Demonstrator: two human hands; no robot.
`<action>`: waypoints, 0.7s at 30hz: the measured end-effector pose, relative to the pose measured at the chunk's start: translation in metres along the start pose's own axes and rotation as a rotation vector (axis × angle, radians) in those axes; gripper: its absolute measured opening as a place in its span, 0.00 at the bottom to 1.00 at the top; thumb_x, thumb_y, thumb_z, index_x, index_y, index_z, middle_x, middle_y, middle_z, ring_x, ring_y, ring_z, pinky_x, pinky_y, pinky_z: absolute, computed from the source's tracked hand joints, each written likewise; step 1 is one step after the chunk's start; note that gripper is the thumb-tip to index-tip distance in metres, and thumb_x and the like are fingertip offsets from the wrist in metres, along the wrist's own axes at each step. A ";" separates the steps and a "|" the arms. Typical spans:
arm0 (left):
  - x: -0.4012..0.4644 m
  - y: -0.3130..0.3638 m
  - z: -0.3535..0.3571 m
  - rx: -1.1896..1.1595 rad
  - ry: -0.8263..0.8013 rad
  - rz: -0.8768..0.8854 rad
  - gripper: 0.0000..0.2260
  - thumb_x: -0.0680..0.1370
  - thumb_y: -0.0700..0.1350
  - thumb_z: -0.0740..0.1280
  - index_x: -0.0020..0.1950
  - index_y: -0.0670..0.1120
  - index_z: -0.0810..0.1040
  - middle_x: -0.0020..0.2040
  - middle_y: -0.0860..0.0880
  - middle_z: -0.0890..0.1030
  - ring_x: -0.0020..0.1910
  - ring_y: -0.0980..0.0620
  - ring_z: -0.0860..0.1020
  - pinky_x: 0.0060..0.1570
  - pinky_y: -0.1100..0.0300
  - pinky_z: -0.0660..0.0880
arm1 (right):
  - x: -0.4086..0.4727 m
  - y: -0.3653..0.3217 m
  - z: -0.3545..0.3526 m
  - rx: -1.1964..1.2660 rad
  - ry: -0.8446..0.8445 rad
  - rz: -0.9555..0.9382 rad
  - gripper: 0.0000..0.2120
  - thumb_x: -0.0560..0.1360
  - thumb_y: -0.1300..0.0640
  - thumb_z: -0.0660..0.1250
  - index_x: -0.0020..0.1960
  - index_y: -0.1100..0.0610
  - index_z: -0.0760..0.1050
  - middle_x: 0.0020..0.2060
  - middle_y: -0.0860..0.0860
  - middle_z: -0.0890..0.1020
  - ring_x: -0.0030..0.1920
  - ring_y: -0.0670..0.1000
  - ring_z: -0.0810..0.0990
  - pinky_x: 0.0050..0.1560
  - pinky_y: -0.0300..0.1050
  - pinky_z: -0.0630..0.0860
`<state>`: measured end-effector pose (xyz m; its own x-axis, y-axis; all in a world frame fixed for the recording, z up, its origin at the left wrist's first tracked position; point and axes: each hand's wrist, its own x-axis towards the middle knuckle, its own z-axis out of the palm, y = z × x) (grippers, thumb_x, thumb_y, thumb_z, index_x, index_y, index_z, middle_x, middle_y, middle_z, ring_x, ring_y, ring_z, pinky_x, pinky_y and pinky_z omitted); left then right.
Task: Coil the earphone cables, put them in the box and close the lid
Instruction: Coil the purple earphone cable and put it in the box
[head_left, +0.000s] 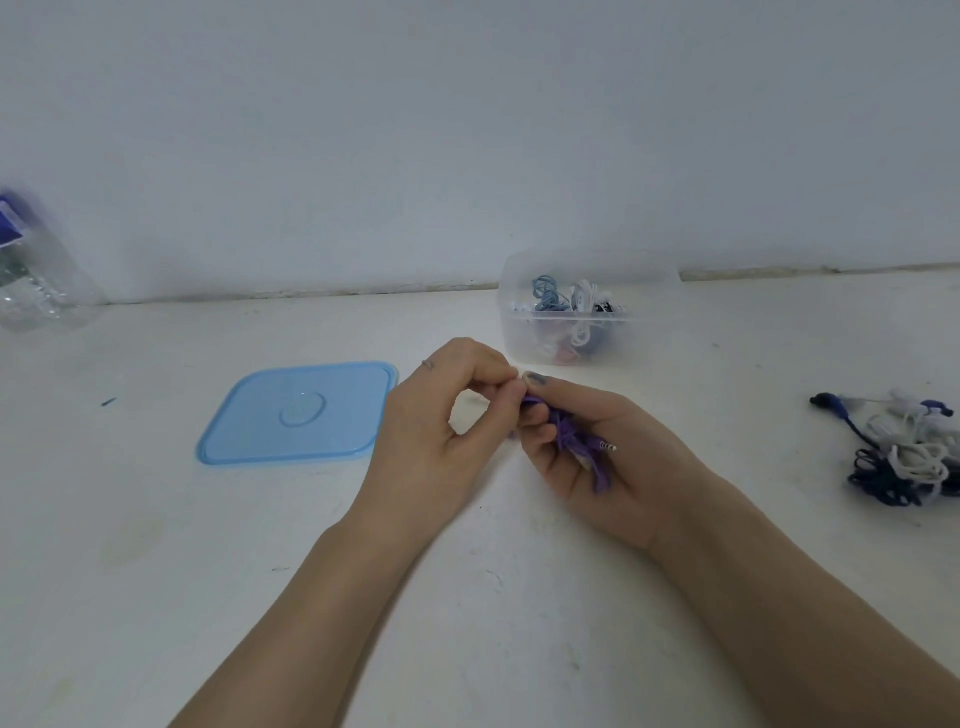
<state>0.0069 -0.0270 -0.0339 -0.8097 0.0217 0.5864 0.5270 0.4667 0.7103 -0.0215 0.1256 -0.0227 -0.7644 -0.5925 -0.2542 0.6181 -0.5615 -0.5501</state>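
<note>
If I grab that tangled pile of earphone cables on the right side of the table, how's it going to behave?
The tangled pile is thin dark blue and white cords looped together, so it will probably come up floppy, as one clump. Loose ends with earbuds stick out on its left and may dangle or snag. It looks light for its size.
</note>
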 end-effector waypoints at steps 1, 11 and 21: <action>0.003 0.003 0.000 -0.002 -0.012 -0.015 0.05 0.80 0.42 0.67 0.45 0.51 0.76 0.44 0.55 0.80 0.44 0.50 0.81 0.49 0.47 0.79 | -0.001 -0.003 0.001 -0.014 0.016 -0.020 0.07 0.70 0.64 0.69 0.47 0.64 0.77 0.35 0.55 0.75 0.30 0.44 0.76 0.30 0.33 0.76; 0.105 0.014 0.007 0.164 -0.130 -0.076 0.06 0.84 0.44 0.61 0.54 0.48 0.78 0.47 0.52 0.83 0.47 0.52 0.80 0.49 0.61 0.75 | 0.032 -0.116 0.023 -0.858 0.486 -0.555 0.05 0.71 0.70 0.70 0.42 0.62 0.76 0.38 0.60 0.83 0.30 0.52 0.79 0.33 0.42 0.78; 0.144 0.009 0.049 0.633 -0.329 -0.132 0.11 0.80 0.41 0.59 0.53 0.44 0.81 0.52 0.47 0.82 0.53 0.44 0.78 0.52 0.50 0.77 | 0.055 -0.141 0.031 -1.744 0.600 -0.314 0.19 0.76 0.69 0.56 0.63 0.60 0.75 0.54 0.54 0.75 0.54 0.57 0.78 0.54 0.45 0.77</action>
<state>-0.1173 0.0237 0.0377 -0.9445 0.1479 0.2932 0.2494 0.9039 0.3474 -0.1455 0.1544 0.0656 -0.9922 -0.1241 0.0079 -0.1026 0.7803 -0.6169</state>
